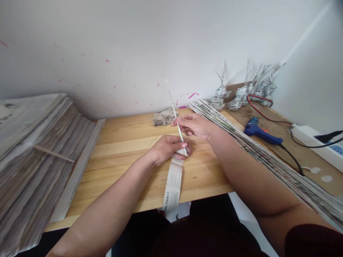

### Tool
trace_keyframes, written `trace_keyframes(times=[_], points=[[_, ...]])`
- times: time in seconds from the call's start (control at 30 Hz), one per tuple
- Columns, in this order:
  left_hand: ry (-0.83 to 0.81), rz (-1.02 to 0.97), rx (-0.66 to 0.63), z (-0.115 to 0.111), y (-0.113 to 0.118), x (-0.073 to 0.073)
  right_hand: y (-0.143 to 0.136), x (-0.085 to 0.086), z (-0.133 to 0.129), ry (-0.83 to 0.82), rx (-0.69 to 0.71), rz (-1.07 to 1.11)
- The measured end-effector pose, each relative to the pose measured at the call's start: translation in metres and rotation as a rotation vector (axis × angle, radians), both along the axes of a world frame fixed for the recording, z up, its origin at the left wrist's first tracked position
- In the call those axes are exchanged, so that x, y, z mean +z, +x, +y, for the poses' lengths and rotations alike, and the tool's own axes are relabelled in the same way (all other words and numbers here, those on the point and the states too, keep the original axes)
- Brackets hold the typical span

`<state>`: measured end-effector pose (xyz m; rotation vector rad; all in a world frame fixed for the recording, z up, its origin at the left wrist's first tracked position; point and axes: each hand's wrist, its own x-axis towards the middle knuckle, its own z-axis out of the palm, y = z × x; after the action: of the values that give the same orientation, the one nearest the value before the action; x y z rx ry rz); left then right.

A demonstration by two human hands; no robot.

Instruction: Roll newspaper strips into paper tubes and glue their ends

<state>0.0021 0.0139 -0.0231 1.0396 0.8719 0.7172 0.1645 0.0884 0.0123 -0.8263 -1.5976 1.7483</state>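
A white wall [139, 39], flecked with pink marks [193, 95], stands behind a light wooden table [123, 142] with striped grain.

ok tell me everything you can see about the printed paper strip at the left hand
The paper strip is long, narrow and pale, looks like newspaper, and carries small dark print with a bolder line of characters near its lower end. It runs down the wooden table to about the front edge. Its upper end is held in the left hand, where it meets a thin paper stick; the fingers partly hide that join.
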Motion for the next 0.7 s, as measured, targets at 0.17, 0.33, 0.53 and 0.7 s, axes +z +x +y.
trace_keyframes(times=[0.17, 0.33, 0.53, 0.7], points=[[0.003, -0.023, -0.023, -0.0005, 0.0005, 0.0000, 0.0006, -0.0017, 0.0008, -0.007, 0.016, 0.002], [-0.016, 0.010, -0.007, -0.0014, 0.0000, 0.0033, 0.0011, -0.0022, 0.0013, -0.034, -0.014, 0.028], [0.004, 0.004, -0.005, -0.0006, -0.0014, 0.0027, 0.0028, -0.0003, 0.0016, -0.014, 0.023, -0.005], [-0.013, -0.005, 0.011, 0.0005, -0.0016, 0.0027, 0.0045, -0.0001, 0.0027, -0.020, 0.035, 0.011]])
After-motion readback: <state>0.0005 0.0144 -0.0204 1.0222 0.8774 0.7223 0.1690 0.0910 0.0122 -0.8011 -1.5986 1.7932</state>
